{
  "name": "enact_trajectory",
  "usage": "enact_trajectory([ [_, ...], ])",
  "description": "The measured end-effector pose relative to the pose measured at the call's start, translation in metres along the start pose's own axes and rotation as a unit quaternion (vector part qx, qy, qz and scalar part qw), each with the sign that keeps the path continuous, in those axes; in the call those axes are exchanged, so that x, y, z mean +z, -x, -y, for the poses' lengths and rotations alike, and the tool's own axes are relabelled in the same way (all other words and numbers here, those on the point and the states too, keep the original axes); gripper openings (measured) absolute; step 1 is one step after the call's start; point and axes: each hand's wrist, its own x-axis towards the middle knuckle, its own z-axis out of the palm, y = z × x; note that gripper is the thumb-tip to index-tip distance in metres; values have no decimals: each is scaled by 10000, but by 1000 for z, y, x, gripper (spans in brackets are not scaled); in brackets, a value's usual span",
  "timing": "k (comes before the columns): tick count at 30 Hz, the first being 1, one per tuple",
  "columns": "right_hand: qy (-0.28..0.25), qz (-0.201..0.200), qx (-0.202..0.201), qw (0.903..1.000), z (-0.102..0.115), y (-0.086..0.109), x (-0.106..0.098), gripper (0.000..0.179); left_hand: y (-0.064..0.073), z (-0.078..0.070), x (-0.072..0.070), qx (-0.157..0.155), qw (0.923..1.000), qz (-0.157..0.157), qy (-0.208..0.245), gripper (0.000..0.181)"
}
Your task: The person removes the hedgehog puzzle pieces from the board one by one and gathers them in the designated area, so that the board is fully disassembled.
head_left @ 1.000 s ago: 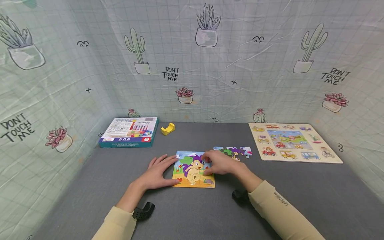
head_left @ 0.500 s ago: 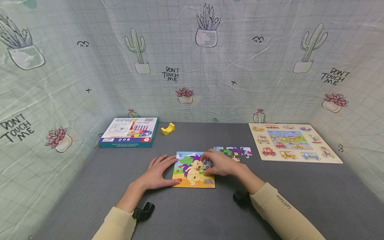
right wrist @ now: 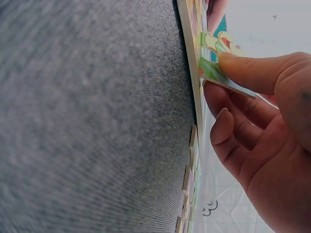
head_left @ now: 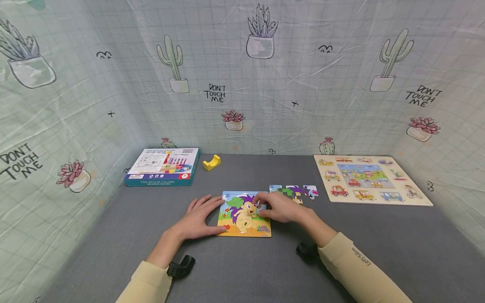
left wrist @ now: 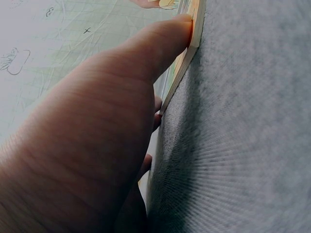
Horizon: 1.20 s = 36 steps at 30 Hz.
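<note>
A hedgehog jigsaw puzzle point(head_left: 243, 219) in a flat tray lies in the middle of the table. My left hand point(head_left: 197, 219) rests spread along its left side, the thumb pressing on the near left corner. In the left wrist view the thumb point(left wrist: 165, 41) lies on the tray's edge. My right hand point(head_left: 282, 207) is over the puzzle's right side. Seen from the right wrist, its thumb and fingers pinch a green puzzle piece point(right wrist: 210, 68), which stands tilted up from the tray point(right wrist: 192, 58). In the head view that hand mostly hides the piece.
Several loose puzzle pieces point(head_left: 308, 190) lie just behind the right hand. A wooden vehicle puzzle board point(head_left: 379, 198) is at the back right. At the back left stand a flat toy box point(head_left: 163, 168) and a yellow curved block point(head_left: 211, 163). A patterned cloth wall encloses the table.
My right hand has drawn slightly to the right, with its thumb a little higher over the puzzle. The left hand has kept its place on the tray.
</note>
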Motion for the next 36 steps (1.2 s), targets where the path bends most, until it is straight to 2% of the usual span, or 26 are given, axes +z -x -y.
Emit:
enact_trajectory([
  [20, -242, -249, 29, 9994, -1, 1, -5, 22, 0, -2, -1, 33, 10000, -25, 37, 88],
  [27, -478, -363, -40, 9982, -1, 9, -16, 22, 0, -2, -1, -23, 10000, -3, -6, 88],
  [36, -724, -492, 8, 9962, -10, 27, -30, 23, 0, -1, 0, -37, 10000, 16, 39, 89],
])
